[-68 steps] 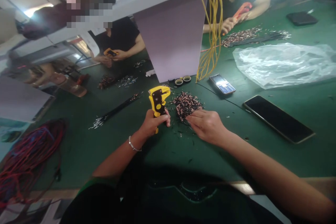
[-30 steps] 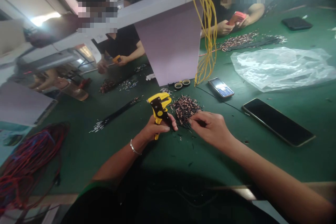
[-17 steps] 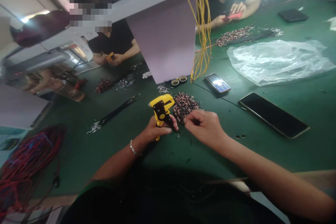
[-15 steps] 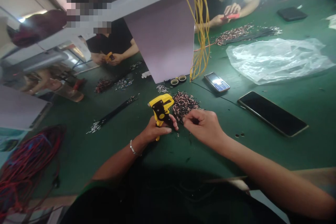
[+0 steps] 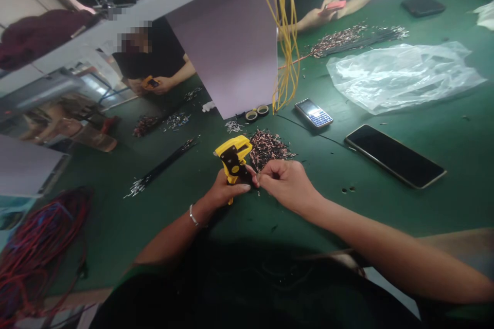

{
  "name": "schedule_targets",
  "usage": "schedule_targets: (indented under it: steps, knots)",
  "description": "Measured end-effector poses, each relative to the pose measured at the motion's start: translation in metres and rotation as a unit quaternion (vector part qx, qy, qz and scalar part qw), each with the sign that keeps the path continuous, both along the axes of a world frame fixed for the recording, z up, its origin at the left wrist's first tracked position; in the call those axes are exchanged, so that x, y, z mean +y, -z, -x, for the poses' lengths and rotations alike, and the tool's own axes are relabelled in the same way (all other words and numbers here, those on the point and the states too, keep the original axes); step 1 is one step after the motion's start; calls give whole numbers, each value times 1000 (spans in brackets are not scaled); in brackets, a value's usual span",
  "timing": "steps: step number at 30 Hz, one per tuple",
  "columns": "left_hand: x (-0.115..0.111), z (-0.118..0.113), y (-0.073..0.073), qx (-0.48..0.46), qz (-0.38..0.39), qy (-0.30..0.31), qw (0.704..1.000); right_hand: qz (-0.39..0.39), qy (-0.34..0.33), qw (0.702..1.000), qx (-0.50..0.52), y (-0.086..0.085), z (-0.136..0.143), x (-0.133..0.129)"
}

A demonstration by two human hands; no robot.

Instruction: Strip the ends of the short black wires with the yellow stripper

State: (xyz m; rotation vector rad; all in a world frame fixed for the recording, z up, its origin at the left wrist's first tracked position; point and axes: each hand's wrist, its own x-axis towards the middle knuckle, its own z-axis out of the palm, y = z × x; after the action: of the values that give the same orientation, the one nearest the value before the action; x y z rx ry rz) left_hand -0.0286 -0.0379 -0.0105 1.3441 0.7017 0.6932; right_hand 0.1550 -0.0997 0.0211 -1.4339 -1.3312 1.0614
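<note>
My left hand point(image 5: 227, 189) is wrapped round the handles of a yellow and black wire stripper point(image 5: 233, 157), whose head points up. Close by on the right, my right hand point(image 5: 283, 180) has thumb and fingers pinched together near the left fingertips. Whatever is in that pinch is too small to make out. Just beyond both hands lies a pile of short black wire pieces with bare copper ends point(image 5: 270, 146). To the left is a bundle of black wires point(image 5: 162, 167) with silvery ends.
Right of the pile lie a keypad phone point(image 5: 314, 113), a smartphone point(image 5: 395, 156) and a clear plastic bag point(image 5: 405, 77). Two tape rolls point(image 5: 257, 112) sit by a pale panel point(image 5: 227, 61). Yellow wires point(image 5: 285, 36) hang down. Red cables point(image 5: 50, 236) are coiled left. Two co-workers sit opposite.
My right hand has moved slightly left, closer to the fingers of my left hand. The left hand keeps its grip on the wire stripper. The whole view has shifted a little.
</note>
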Motion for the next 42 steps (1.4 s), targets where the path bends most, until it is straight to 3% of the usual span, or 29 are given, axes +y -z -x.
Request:
schedule_targets:
  steps: [10,25,34,42]
  knots:
    - [-1,-2,-2,22,-28,-12,999,27,3,998,50,2,3,-2]
    - [1,7,14,63,-87,-14,994,137,-6,976,169,-5,6,-2]
    - [4,10,20,79,-133,-5,988,126,-18,975,183,4,8,-3]
    - [3,7,20,140,-175,-53,973,144,-16,972,185,2,8,-2]
